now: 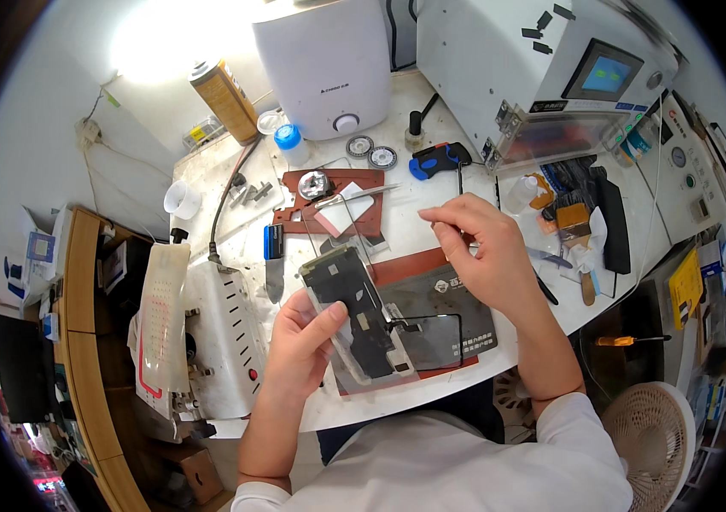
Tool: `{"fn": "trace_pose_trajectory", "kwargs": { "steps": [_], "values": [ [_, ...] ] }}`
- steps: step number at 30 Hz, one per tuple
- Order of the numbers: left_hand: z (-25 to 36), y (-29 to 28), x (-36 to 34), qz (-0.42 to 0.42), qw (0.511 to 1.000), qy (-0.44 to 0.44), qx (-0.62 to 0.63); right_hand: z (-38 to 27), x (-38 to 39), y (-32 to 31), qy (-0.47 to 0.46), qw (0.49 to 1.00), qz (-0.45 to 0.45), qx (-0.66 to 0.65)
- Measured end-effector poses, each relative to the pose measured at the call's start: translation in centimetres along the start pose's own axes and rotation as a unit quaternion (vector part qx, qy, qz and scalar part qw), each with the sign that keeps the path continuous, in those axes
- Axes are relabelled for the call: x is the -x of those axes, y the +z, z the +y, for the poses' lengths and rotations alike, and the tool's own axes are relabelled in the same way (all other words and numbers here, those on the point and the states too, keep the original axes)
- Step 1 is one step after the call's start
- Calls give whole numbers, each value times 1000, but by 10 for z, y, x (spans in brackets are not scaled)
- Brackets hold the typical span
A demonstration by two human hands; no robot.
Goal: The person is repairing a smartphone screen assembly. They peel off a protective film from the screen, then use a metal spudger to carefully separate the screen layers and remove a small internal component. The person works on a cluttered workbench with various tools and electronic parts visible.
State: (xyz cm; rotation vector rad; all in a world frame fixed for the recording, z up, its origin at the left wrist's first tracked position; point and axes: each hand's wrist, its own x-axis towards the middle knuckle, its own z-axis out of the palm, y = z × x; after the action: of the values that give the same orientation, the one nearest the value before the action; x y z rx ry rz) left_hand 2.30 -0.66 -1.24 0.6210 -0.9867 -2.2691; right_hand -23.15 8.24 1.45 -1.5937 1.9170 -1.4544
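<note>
My left hand grips a phone screen by its left edge, thumb on its dark back. The screen is tilted, and a ribbon cable sticks out near its lower right side. Up and to the right, my right hand is held in the air with thumb and forefinger pinched; whatever lies between the tips is too small to make out. Below the screen lies a dark printed mat with reddish-brown edges. A thin black frame shows over the mat, right of the screen.
Behind the screen, a reddish-brown plate bears tweezers. A blue-handled scraper lies left. A metal machine stands at left, a white box-shaped appliance at the back, and a large machine with a display at back right.
</note>
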Motion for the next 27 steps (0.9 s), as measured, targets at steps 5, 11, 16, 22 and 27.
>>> {"fn": "trace_pose_trajectory", "kwargs": {
  "steps": [5, 11, 16, 22, 27],
  "values": [
    [0, 1, 2, 14, 1000, -14, 18, 0, -1, 1, 17, 993, -29, -116],
    [-3, 1, 2, 17, 1000, -16, 18, 1, 7, 14, 112, 922, -94, -359],
    [-3, 2, 2, 28, 999, -26, 12, 6, 13, 24, 161, 867, -125, -456],
    [-8, -3, 6, 26, 997, -59, 35, 6, 19, 32, 141, 848, -155, -487],
    [-3, 11, 6, -1, 997, -69, 40, 6, 24, 36, 145, 793, -164, -568]
  ]
}}
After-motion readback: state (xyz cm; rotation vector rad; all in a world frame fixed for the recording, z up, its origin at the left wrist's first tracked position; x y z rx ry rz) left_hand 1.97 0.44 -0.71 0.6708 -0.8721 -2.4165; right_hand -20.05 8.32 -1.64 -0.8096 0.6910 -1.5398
